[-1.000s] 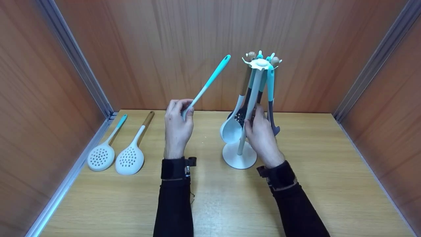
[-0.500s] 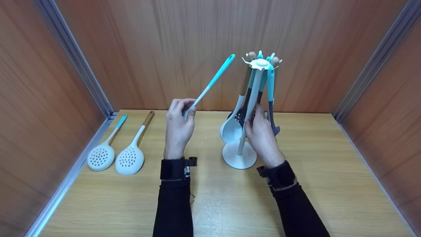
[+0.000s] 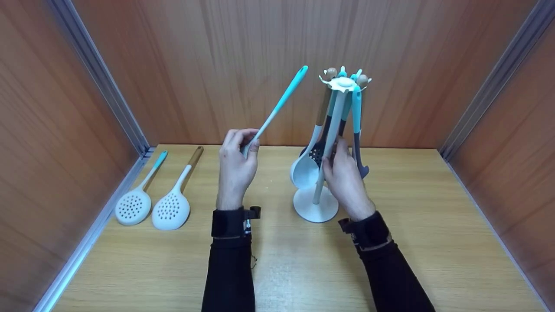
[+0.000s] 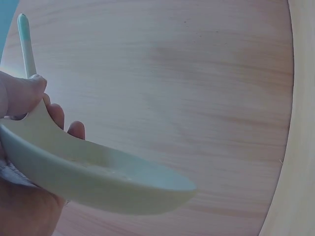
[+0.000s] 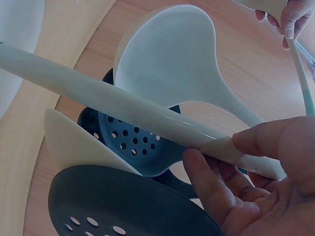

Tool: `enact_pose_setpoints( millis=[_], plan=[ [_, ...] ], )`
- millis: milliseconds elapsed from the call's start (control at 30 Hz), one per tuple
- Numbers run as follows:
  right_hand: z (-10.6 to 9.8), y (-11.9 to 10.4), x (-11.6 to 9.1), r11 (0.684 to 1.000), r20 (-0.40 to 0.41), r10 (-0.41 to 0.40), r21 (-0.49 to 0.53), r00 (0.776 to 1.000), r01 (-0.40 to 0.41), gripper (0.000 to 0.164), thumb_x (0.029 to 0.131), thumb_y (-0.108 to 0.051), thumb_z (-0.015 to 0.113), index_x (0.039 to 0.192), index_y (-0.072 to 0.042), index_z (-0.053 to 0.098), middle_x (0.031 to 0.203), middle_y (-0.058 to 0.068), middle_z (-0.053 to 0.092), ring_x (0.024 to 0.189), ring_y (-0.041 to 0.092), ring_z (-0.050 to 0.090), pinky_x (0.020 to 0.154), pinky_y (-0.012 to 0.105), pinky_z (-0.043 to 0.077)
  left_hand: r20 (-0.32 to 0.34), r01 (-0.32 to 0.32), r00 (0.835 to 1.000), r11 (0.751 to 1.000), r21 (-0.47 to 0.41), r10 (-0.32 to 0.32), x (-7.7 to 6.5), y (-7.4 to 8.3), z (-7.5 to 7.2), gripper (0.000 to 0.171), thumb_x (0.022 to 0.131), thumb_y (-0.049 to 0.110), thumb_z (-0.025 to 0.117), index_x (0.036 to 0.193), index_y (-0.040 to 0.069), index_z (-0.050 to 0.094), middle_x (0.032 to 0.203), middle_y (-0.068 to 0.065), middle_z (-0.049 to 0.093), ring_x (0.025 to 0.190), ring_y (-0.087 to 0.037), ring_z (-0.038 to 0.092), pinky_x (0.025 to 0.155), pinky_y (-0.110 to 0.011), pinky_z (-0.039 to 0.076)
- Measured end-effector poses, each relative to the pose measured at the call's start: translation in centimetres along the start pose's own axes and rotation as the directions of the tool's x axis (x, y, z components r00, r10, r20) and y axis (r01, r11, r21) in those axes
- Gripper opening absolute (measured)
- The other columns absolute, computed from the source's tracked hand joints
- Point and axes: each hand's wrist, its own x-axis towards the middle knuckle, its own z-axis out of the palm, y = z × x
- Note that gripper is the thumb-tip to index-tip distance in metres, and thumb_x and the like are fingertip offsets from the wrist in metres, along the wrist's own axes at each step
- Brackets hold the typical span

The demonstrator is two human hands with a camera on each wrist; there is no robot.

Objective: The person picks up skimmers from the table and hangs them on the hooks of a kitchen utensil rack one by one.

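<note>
My left hand [image 3: 236, 169] pinches a white spatula with a turquoise handle [image 3: 284, 97], thumb on top near its neck. The handle tilts up to the right. In the left wrist view the spatula's broad, shallow, curved head [image 4: 108, 182] shows below the fingers; in the head view the hand hides it. My right hand [image 3: 347, 177] grips the white pole [image 5: 123, 108] of a utensil stand. From the stand's top hang a white ladle [image 3: 305, 173], a dark perforated spoon [image 5: 133, 140], a dark slotted tool [image 5: 113, 196] and other utensils.
The stand's round white base [image 3: 315, 212] rests on the wooden table. At the left lie a round white skimmer [image 3: 133, 207] with a turquoise handle and a perforated white turner [image 3: 171, 211] with a wooden-look handle. Wood-grain panels [image 3: 217, 52] enclose the back and sides.
The left hand has shifted slightly right and up, and the spatula's handle tip has risen a little. The right hand and the stand have not moved.
</note>
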Motion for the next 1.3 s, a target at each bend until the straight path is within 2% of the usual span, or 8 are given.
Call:
enact_pose_setpoints(
  millis=[300,633,967,1300],
  plan=[
    [-0.1,-0.1,0.0,0.999,0.022,0.040,0.007,0.999,-0.040,0.060,0.107,-0.012,0.059,0.158,-0.012,0.027,0.149,0.020,0.060,0.130,0.033,0.069,0.101,0.048,0.061,0.013,-0.010,1.000,0.999,-0.031,0.010,-0.1,0.5,0.0,0.020,0.102,0.018,0.070,0.122,0.016,0.073,0.111,-0.001,0.064,0.099,-0.011,0.063,0.088,-0.029,0.056],
    [0.0,0.0,0.1,1.000,0.012,0.018,-0.001,1.000,-0.018,0.060,0.107,-0.011,0.058,0.158,-0.011,0.026,0.148,0.020,0.060,0.129,0.033,0.069,0.100,0.047,0.062,0.060,-0.047,0.997,0.998,-0.052,0.050,-0.1,0.7,0.2,0.021,0.102,0.019,0.070,0.123,0.017,0.072,0.111,0.000,0.064,0.099,-0.009,0.064,0.093,-0.030,0.059],
    [0.0,-0.1,0.2,1.000,0.014,0.027,-0.008,1.000,-0.027,0.063,0.107,-0.011,0.058,0.161,-0.011,0.024,0.152,0.020,0.057,0.133,0.034,0.067,0.104,0.049,0.059,0.088,-0.061,0.994,0.998,-0.020,0.062,-0.4,1.2,0.4,0.021,0.103,0.020,0.069,0.124,0.019,0.072,0.112,0.003,0.064,0.099,-0.009,0.063,0.093,-0.029,0.058],
    [0.1,0.0,0.2,1.000,0.014,0.030,0.003,0.999,-0.030,0.062,0.106,-0.008,0.058,0.159,-0.010,0.026,0.149,0.021,0.060,0.131,0.035,0.068,0.103,0.049,0.059,0.101,-0.073,0.992,0.997,-0.031,0.076,-0.3,1.1,0.4,0.021,0.102,0.018,0.070,0.123,0.019,0.073,0.110,0.002,0.065,0.098,-0.010,0.063,0.090,-0.030,0.059]
  ],
)
